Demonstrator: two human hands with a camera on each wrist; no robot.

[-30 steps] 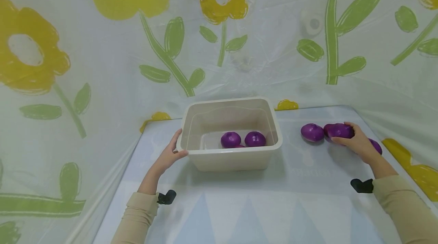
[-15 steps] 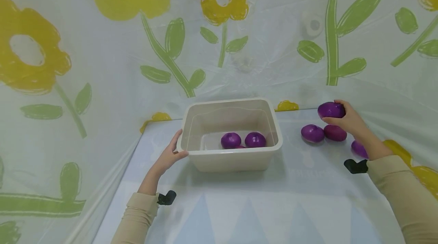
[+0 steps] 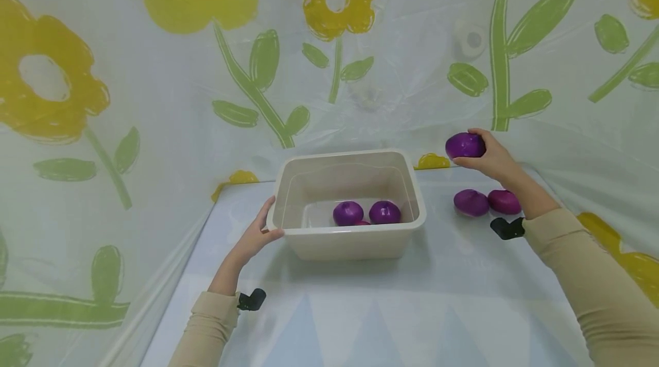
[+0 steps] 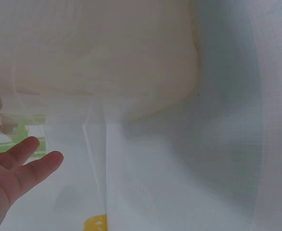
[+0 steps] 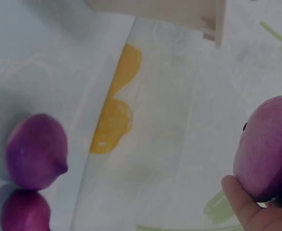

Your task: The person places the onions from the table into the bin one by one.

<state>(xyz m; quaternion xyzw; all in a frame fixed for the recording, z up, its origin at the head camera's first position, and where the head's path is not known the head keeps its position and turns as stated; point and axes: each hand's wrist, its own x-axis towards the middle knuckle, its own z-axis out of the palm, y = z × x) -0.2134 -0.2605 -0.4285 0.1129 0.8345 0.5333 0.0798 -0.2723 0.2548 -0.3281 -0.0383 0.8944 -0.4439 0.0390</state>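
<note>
Right hand [image 3: 491, 158] is up in the air, fingers curled round a purple onion [image 3: 465, 145], carrying it above the table, to the right of the tub and level with its far corner. The right wrist view shows the same onion sitting against the fingertips [image 5: 244, 202], held clear of the surface. Just below that hand, two more onions [image 3: 486, 202] lie side by side on the table, touching or very nearly so. Over on the other side, the left hand [image 3: 255, 234] rests on the near left corner of the cream tub [image 3: 350, 244], thumb on the rim, fingers fairly straight against the wall, steadying rather than gripping. Inside the tub, two onions [image 3: 366, 212] sit together on the floor, with a sliver of something reddish showing between them, too little to name. So, reading the count: two in the tub at least, one in the air, two waiting on the table [image 3: 391, 304]. I'd judge it roughly at the halfway mark, with the carried one not yet over the tub.
</note>
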